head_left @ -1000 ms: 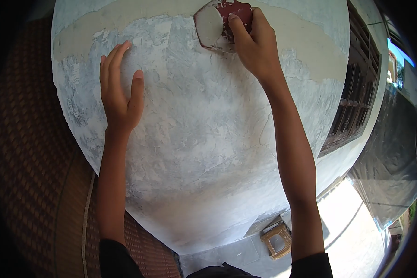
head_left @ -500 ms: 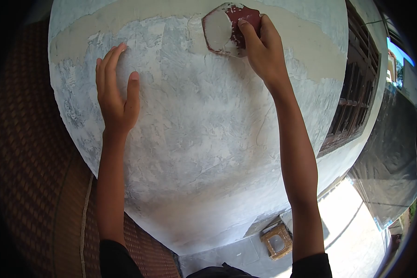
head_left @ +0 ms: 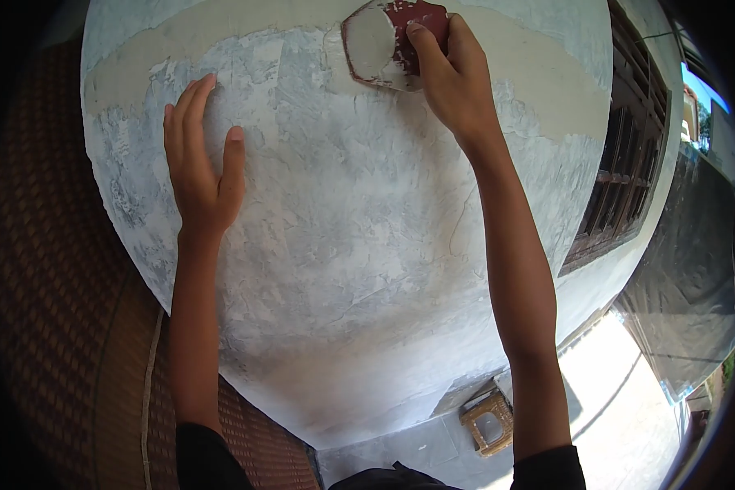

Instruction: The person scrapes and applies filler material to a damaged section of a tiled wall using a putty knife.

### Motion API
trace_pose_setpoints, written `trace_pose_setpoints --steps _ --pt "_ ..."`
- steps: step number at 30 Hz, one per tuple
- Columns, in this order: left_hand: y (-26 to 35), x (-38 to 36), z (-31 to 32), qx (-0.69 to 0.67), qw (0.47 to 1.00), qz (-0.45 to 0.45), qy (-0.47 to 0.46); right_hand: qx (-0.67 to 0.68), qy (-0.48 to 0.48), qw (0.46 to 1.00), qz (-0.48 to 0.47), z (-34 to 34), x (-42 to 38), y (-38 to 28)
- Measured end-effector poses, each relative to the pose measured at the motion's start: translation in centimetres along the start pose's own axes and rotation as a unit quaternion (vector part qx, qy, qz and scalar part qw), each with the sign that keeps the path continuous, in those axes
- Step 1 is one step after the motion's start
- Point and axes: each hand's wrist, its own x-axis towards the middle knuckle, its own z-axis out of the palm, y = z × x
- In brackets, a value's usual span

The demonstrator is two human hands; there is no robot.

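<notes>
My right hand [head_left: 457, 86] grips a dark red putty scraper [head_left: 405, 49], thumb on its near face. Pale putty covers the left part of that face, and the scraper is up against the wall [head_left: 343, 220] near the top of the view. A band of smooth beige putty [head_left: 539, 98] runs across the wall there, above rougher grey-white plaster. At the left, my left hand [head_left: 200, 175] is raised with its fingers stretched out and thumb apart. It holds nothing and is at the wall; whether the palm touches is hard to tell.
Brown woven matting [head_left: 57, 245] stands along the left side. To the right are a dark wooden window [head_left: 616, 180] and a dark plastic sheet [head_left: 682, 286]. A small brown stool [head_left: 496, 404] sits on the pale floor [head_left: 416, 453] below, by the wall's foot.
The right hand and the scraper have shifted slightly left and up in the view. My left hand stays in nearly the same place, fingers still spread.
</notes>
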Motion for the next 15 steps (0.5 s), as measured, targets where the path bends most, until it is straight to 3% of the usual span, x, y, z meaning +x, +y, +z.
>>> trace_pose_setpoints --steps 1,4,6,9,12,15 --pt "0.0 0.0 -0.1 -0.001 1.000 0.000 -0.001 -0.044 -0.012 0.998 0.046 0.0 0.1 0.2" --pt "-0.2 0.0 -0.1 0.005 1.000 0.003 -0.003 -0.004 0.028 0.999 0.031 -2.6 0.7 2.7" --pt "-0.3 -0.1 0.0 0.012 1.000 0.005 -0.006 -0.009 0.053 0.994 0.094 -5.2 0.7 3.8" --pt "-0.1 -0.1 0.4 0.005 1.000 0.008 -0.007 0.039 0.082 0.994 0.063 -6.3 0.6 3.6" --pt "0.1 -0.1 0.4 0.011 1.000 0.015 -0.016 0.050 0.027 0.998 0.035 -2.5 0.2 1.0" --pt "0.1 0.0 0.1 0.003 1.000 -0.009 -0.012 -0.025 -0.006 0.999 0.020 0.8 0.3 -0.4"
